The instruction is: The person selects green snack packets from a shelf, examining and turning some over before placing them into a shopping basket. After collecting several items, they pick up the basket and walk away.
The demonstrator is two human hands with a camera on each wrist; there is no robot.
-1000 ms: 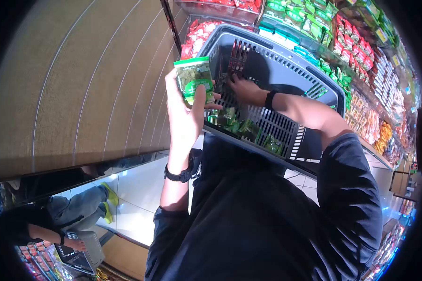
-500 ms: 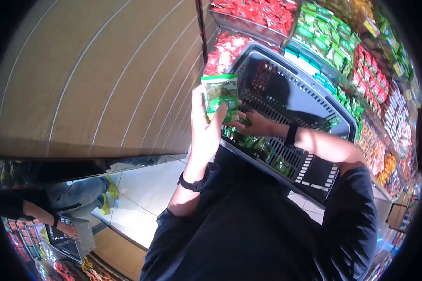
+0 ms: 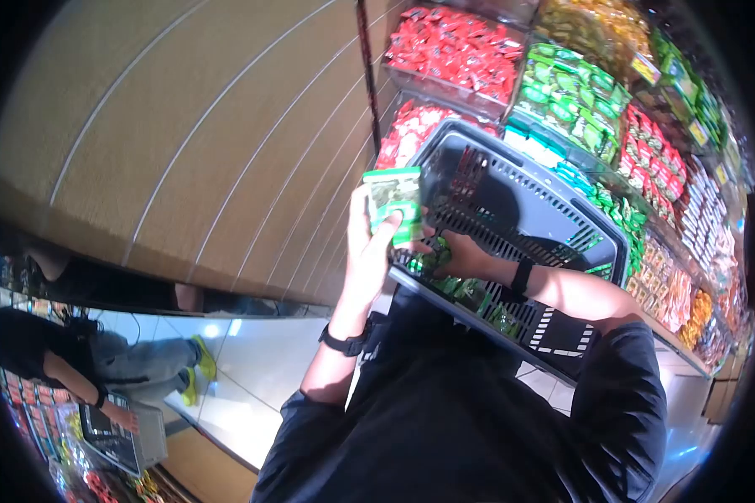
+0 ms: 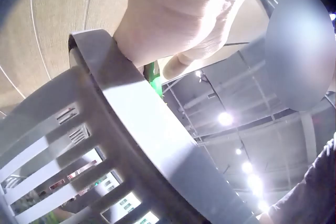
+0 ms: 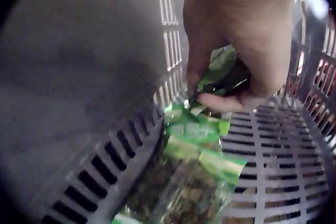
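My left hand [image 3: 366,264] holds up a small clear packet [image 3: 394,194] with a green top and label, its thumb pressed on the front. It stands beside the left end of a grey shopping basket [image 3: 554,186]; in the left wrist view this hand overlaps the basket rim [image 4: 136,98]. Down inside the basket, my right hand [image 3: 468,258] pinches another green packet [image 5: 221,65] between thumb and fingers, partly hidden by the hand. Several similar packets [image 5: 178,187] with dark contents lie on the slatted basket bottom, along the side near my body.
Bins of red packets [image 3: 453,54], green packets [image 3: 566,105] and other wrapped snacks rise beyond the basket. A wide tan panel [image 3: 184,142] fills the left. At lower left, a person with a basket [image 3: 147,436] shows in a mirror-like surface.
My right hand has moved from the basket's far left end toward the near-side packets and now grips one. The left hand keeps holding its packet; the view has shifted.
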